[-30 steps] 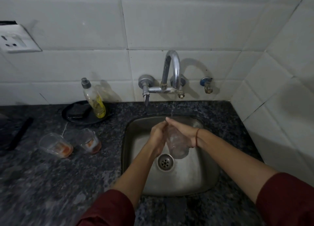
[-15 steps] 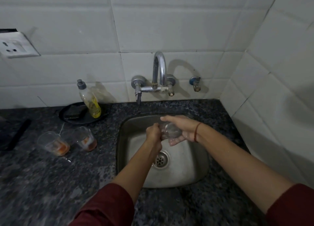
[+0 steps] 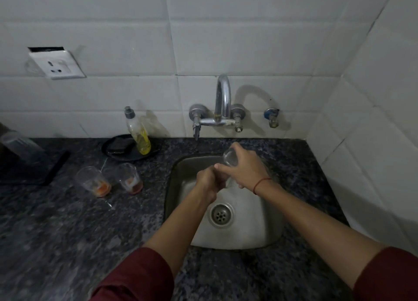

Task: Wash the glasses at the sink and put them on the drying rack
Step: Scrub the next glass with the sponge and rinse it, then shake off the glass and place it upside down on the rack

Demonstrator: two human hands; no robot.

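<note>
Head view. Gripping a clear glass (image 3: 230,158) in the right hand (image 3: 247,170), fingers and thumb wrapped round its wall, grip closed on it, over the far half of the sink (image 3: 178,187). Tilting the glass with its base up toward 12 o'clock, below the tap (image 3: 222,101), its lower end hidden between the two hands. Curling the left hand (image 3: 209,183) tight at 7 o'clock of the glass, knuckles touching the right fingertips; not possible telling whether this grip is closing on the glass or only pressing against it. Wearing a red thread (image 3: 260,185) on the right wrist and dark red sleeves on both arms. Showing the drain (image 3: 221,214) on the sink floor at 6 o'clock of the hands.

Standing on the dark speckled bench (image 3: 67,233) at 9 o'clock of the sink: a first dirty glass (image 3: 92,181) and a second dirty glass (image 3: 131,179), just beside each other, each carrying orange-red residue at the bottom, the second being nearer the sink. Leaning at 11 o'clock of the sink: a soap bottle (image 3: 139,133) holding yellow liquid, in a black dish (image 3: 110,156), beside a dark pad (image 3: 119,146). Sitting on the white tiled wall at 10 o'clock, well apart from the tap: a socket plate (image 3: 56,63). Projecting from the wall at 3 o'clock of the tap: a small valve (image 3: 271,117). Lying at the bench's 9 o'clock edge: a dark object (image 3: 22,163), too dim for naming.
</note>
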